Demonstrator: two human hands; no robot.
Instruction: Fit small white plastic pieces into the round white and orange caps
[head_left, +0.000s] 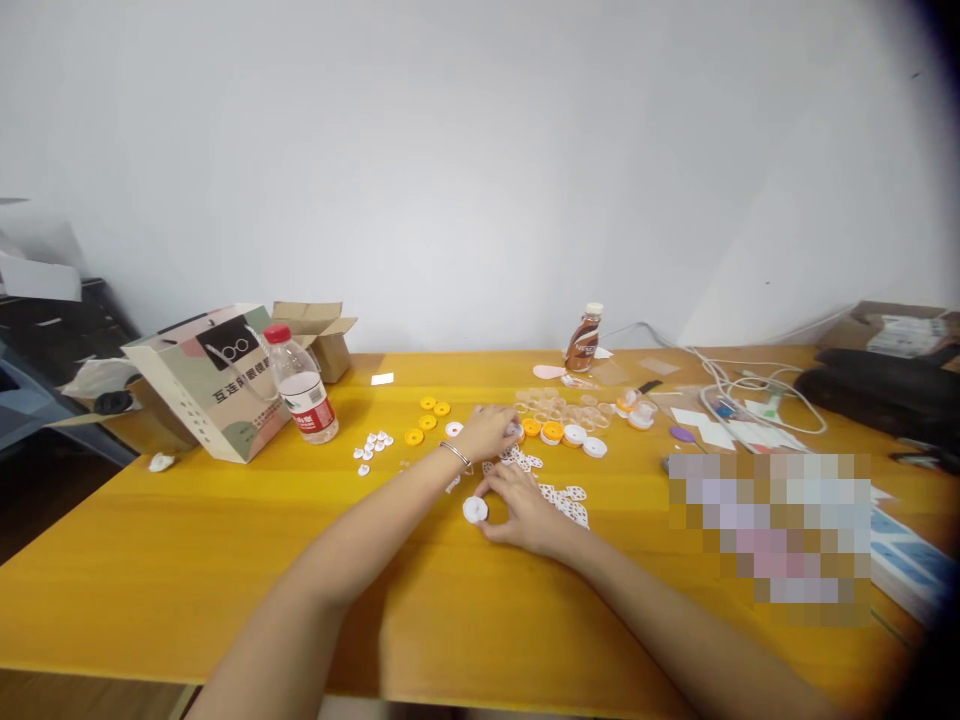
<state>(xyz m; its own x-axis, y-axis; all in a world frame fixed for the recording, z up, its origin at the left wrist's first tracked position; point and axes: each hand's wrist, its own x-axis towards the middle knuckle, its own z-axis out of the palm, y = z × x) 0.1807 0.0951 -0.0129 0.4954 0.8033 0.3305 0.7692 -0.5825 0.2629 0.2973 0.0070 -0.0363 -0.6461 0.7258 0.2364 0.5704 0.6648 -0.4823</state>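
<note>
On the yellow table (225, 560), near the middle, the right hand (529, 512) lay low on the surface with its fingers curled in, thumb and forefinger pinching the right edge of a white disc (475, 510) that rested flat on the wood. The left hand (489, 432), with a thin bracelet (456, 456) at the wrist, reached a little farther and was just beyond the right hand. Its fingers were bent down over a small white piece at the left end of a row of orange and white caps (564, 433); whether they gripped it or only touched it I cannot tell.

Between the two hands and to the right of the right hand lay flat white lattice pieces (566, 500). Beyond the caps was a cluster of clear rings (559, 405). Left of the left hand lay several yellow discs (427, 415), and farther left a scatter of small white bits (373, 445).

Far left stood a water bottle (301, 392) with a red cap, touching a printed paper bag (206, 385), with an open cardboard box (319, 335) behind them. At the far edge stood a brown drink bottle (583, 340), and white cables (750, 390) trailed over the far right.
</note>
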